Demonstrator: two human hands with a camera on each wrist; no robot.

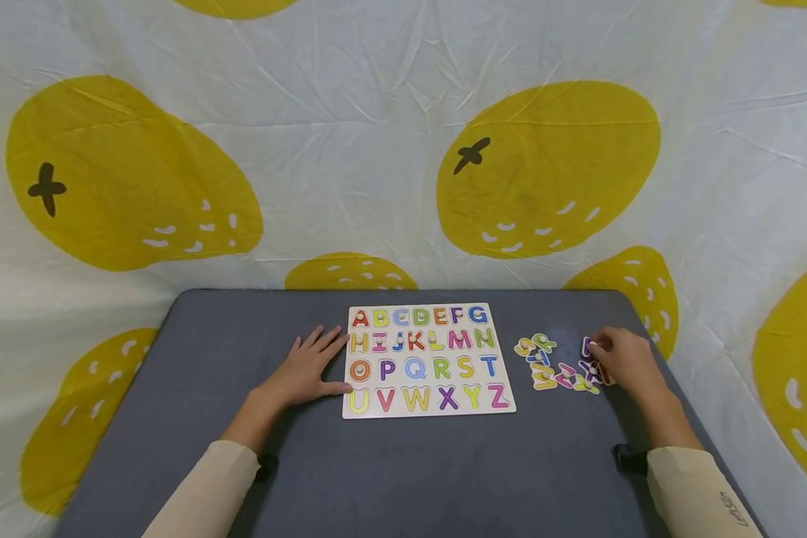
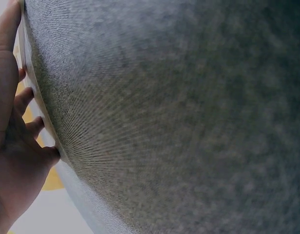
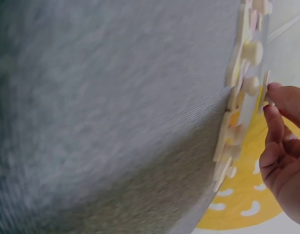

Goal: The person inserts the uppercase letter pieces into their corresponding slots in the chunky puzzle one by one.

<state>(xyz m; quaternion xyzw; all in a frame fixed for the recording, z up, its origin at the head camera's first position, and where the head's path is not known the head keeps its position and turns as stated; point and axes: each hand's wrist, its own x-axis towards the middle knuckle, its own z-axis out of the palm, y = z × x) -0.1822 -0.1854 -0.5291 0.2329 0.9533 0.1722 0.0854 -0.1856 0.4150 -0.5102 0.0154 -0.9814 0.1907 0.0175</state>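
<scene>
A wooden alphabet puzzle board (image 1: 403,355) lies on the table with colourful letters A to Z in rows; the upper two rows show small knobs on the letters. My left hand (image 1: 307,371) rests with fingers spread at the board's left edge, the thumb by the letter U. Right of the board, my right hand (image 1: 622,359) pinches a purple-edged letter piece (image 1: 586,347) between thumb and fingertips. In the right wrist view that thin wooden piece (image 3: 264,90) stands raised over the loose pieces; its letter is partly hidden by the fingers.
Several loose knobbed letter pieces (image 1: 545,376) lie in a cluster between the board and my right hand, some overlapping. The dark grey table (image 1: 437,478) ends at a back edge against a white cloth (image 1: 350,179) printed with yellow fruit.
</scene>
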